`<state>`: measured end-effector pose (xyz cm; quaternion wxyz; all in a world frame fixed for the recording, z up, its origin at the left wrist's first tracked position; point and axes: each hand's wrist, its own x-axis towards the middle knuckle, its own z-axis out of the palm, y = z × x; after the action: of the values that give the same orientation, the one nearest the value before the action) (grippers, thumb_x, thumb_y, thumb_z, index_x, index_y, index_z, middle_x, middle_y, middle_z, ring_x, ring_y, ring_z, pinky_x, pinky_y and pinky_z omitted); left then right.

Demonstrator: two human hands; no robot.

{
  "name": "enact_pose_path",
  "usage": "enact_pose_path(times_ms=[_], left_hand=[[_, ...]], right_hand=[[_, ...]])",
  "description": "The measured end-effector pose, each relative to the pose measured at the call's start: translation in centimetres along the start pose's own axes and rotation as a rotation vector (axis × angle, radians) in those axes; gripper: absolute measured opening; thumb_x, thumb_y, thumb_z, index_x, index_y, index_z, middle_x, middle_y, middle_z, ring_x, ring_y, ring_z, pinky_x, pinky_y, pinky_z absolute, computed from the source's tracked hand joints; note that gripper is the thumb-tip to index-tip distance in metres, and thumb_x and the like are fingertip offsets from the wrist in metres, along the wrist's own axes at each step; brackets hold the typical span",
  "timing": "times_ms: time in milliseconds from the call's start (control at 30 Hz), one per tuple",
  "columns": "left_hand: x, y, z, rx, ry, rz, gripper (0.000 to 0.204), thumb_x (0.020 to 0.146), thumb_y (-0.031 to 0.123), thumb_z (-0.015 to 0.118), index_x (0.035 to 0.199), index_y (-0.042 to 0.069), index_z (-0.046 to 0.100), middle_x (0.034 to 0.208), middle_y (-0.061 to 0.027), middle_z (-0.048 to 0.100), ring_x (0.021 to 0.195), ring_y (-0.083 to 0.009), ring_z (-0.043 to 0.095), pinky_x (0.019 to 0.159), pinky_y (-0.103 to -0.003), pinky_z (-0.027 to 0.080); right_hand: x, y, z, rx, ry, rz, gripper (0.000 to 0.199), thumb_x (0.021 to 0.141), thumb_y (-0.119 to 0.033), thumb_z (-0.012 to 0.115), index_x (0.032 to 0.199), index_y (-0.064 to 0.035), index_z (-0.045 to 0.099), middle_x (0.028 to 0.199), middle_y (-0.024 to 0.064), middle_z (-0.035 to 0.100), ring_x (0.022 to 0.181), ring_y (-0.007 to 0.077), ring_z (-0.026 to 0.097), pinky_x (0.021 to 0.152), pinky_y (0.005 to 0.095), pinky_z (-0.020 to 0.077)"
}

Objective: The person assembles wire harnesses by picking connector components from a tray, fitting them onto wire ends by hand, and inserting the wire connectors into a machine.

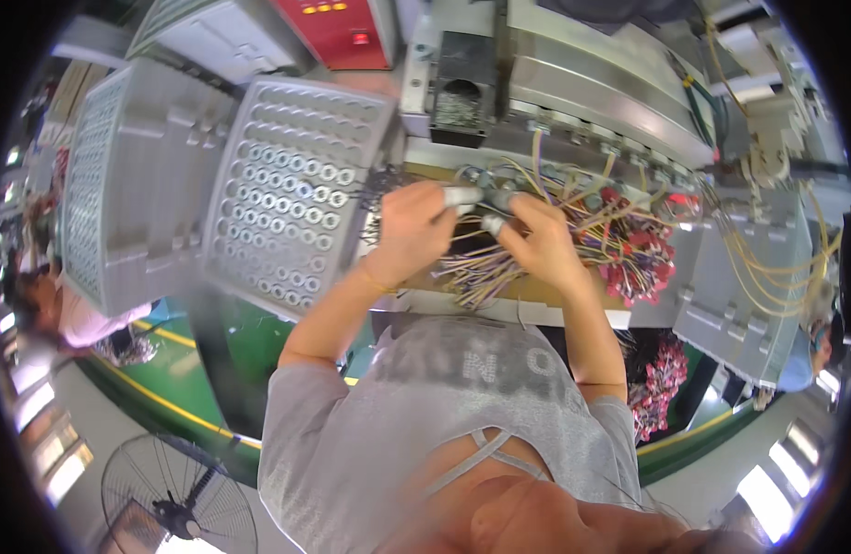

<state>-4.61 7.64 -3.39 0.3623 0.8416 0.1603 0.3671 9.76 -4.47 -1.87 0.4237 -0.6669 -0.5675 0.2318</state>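
Note:
Over the bench my left hand (414, 231) and my right hand (545, 245) come close together, fingertips bent inward and wrapped in pale finger covers. Both are closed in a pinch around something small and dark, too blurred to name. Beneath and beside my right hand lies a bundle of thin yellow, white and purple wires (481, 275), with red connectors (636, 263) at its right end. Left of my left hand stands a grey tray (224, 247) holding rows of ring-shaped metal parts (282, 189). Small dark pieces (381, 185) lie between the tray and that hand.
A black box (464, 60) with small metal bits inside stands behind my hands. To its right runs a long metal machine housing (610, 88). A red machine box (342, 32) is at the back, a second stacked tray (158, 175) at far left, and a fan (181, 508) at lower left.

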Motion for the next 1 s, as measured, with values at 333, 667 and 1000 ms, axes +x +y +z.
enact_pose_path(times_ms=[333,667,1000], left_hand=[[-5.0,-21.2,-13.1,1.194,0.427,-0.45,0.026,0.073,0.028,0.06,0.09,0.009,0.064,0.085,-0.0119,0.059,0.086,-0.0311,0.052,0.082,-0.043,0.037],[-3.6,-18.1,-13.7,0.542,0.46,-0.378,0.026,0.077,0.015,0.059,0.101,0.004,0.058,0.093,-0.0109,0.062,0.071,-0.027,0.062,0.063,-0.034,0.05],[-0.6,1.1,0.8,-1.06,-0.07,-0.713,0.042,0.077,-0.002,0.059,0.117,0.001,0.048,0.088,-0.0041,0.061,0.076,-0.01,0.058,0.059,-0.021,0.047]], right_hand=[[-1.2,-0.1,-1.4,0.133,0.087,0.228,0.012,0.074,-0.002,0.057,0.068,0.0004,0.047,0.059,-0.0034,0.046,0.055,0.0025,0.038,0.046,0.0194,0.03],[-0.8,-0.2,-1.2,0.13,0.095,0.242,0.008,0.075,-0.002,0.054,0.08,0.0024,0.058,0.064,0.0001,0.056,0.058,0.0043,0.048,0.051,0.02,0.0387],[-0.5,-1.3,-0.8,0.345,0.193,0.3,0.009,0.075,-0.003,0.06,0.072,0.0004,0.052,0.06,-0.0044,0.047,0.055,0.0017,0.038,0.046,0.0191,0.0313]])
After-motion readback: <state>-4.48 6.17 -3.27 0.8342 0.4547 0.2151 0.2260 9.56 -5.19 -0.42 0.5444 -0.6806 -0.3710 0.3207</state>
